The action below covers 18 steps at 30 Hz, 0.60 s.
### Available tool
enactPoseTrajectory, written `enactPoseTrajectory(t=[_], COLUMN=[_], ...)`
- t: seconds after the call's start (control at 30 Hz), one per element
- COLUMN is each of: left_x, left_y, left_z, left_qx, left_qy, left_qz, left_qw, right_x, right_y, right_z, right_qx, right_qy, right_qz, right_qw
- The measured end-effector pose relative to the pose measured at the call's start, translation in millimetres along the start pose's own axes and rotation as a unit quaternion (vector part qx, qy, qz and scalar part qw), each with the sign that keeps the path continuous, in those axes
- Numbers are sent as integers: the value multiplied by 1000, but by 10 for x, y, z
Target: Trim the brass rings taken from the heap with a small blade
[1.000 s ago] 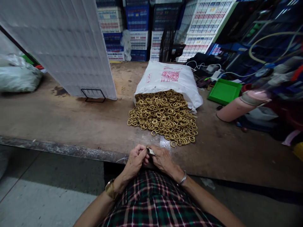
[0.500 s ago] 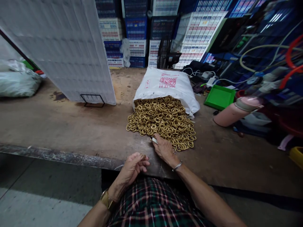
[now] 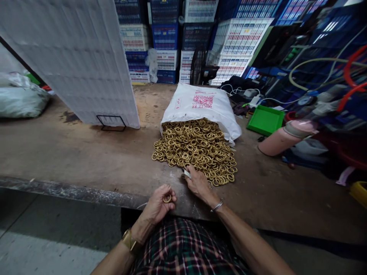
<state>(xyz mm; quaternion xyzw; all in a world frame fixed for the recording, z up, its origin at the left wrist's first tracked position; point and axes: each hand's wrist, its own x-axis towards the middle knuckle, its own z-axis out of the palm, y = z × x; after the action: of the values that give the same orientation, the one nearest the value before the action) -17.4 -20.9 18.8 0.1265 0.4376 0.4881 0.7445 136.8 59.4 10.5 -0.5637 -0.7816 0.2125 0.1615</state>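
Observation:
A brass-coloured ring (image 3: 167, 199) is pinched between the thumb and fingers of my left hand (image 3: 158, 202), just over the table's front edge. My right hand (image 3: 199, 186) is closed around a small tool with a pale flat part (image 3: 187, 173) and a dark tip; its kind is hard to make out. That hand rests at the near edge of a heap of brass-coloured rings (image 3: 195, 147). The rings spill from the mouth of a white sack (image 3: 200, 100) with red print, which lies on its side.
On the wooden table (image 3: 114, 164), a white quilted panel (image 3: 94, 72) stands at left near a black wire stand (image 3: 111, 128). Right of the sack are a green tray (image 3: 266, 120) and a pink bottle (image 3: 281, 139). Stacked crates (image 3: 164, 36) and a black fan (image 3: 200, 68) stand behind.
My left hand has turned and drawn slightly back, so the ring in it now shows clearly. My right hand stays by the heap with the small tool. The view has tilted a little.

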Motion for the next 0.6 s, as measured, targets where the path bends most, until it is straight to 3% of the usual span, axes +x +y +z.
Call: enactPoseTrajectory(t=[0.13,0.3,0.4,0.5,0.6], left_x=[36,28,16,13,2], left_y=[-17,1,-3,-21,-16], left_z=[58,119,123,111,112], left_qx=[139,267,340,394,388], left_qy=[39,52,52,31,27], left_qz=[68,123,219,276,247], left_qw=[987,954,913,876,888], right_x=[-136,-243,-238,-220,-214], right_y=[-89,-200,-191,-183,-200], right_z=[26,86,104,92,75], right_qx=[193,354,385,368,350], right_qy=[10,-47,-72,-65,-54], right_qz=[-10,27,37,39,45], right_qw=[981,934,919,927,934])
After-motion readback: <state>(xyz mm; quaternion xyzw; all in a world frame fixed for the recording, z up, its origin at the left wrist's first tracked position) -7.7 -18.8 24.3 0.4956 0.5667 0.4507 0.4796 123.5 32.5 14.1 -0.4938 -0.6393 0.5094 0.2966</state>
